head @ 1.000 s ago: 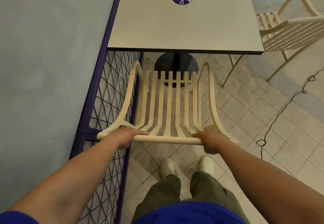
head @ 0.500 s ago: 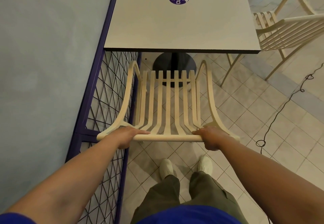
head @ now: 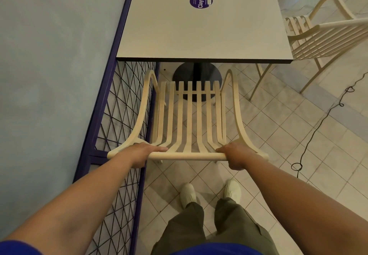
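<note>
Cream slatted chair (head: 189, 119) facing a square grey table (head: 203, 33), purple wire fence (head: 119, 115) just left, left hand (head: 140, 152) and right hand (head: 236, 155) curled round its smooth top rail, second chair (head: 326, 35) at right, black cable (head: 318, 127) on tiled floor (head: 278, 127)

1. Soft, even indoor light; the desk (head: 199, 35) beyond the left hand (head: 139, 153) and right hand (head: 237, 155) is the brightest surface.
2. Shade pools under it, just past both hands.
3. Wide-angle bowing curves the railing (head: 111, 87) left of the left hand.
4. The forearms (head: 59, 215) look soft behind the hands.
</note>
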Tool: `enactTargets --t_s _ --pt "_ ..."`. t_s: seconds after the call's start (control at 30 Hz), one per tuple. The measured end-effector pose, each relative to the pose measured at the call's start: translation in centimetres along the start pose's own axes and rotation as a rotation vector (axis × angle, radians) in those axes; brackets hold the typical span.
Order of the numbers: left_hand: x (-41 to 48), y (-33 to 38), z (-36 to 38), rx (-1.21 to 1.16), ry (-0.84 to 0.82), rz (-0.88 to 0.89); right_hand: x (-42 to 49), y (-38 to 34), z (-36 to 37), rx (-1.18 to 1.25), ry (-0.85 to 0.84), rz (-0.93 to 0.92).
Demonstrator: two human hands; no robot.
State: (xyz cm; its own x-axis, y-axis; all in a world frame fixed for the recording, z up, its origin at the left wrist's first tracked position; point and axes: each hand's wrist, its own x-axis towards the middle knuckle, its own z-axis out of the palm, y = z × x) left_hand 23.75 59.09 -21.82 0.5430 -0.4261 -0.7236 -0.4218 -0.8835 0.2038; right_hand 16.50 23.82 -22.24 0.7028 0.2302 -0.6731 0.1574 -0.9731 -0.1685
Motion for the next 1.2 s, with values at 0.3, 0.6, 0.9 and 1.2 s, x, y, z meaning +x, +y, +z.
enactTargets --t_s 0.3,0.6,0.9,1.2 --pt "-0.3 0.5 -1.0 -0.11 -0.088 -0.036 0.3 -0.1 0.0 0.199 -0.054 -0.005" --pt "0.4 5.3 -2.9 -0.067 -0.11 -0.007 -1.5 0.0 -0.4 0.416 0.036 0.093" --pt "4.0 15.3 -6.1 0.214 -0.106 0.088 -7.5 6.4 1.2 0.543 0.206 0.189" --pt "8.5 35.0 -6.3 0.4 -0.106 0.212 -16.8 19.0 8.3 0.671 0.185 0.319"
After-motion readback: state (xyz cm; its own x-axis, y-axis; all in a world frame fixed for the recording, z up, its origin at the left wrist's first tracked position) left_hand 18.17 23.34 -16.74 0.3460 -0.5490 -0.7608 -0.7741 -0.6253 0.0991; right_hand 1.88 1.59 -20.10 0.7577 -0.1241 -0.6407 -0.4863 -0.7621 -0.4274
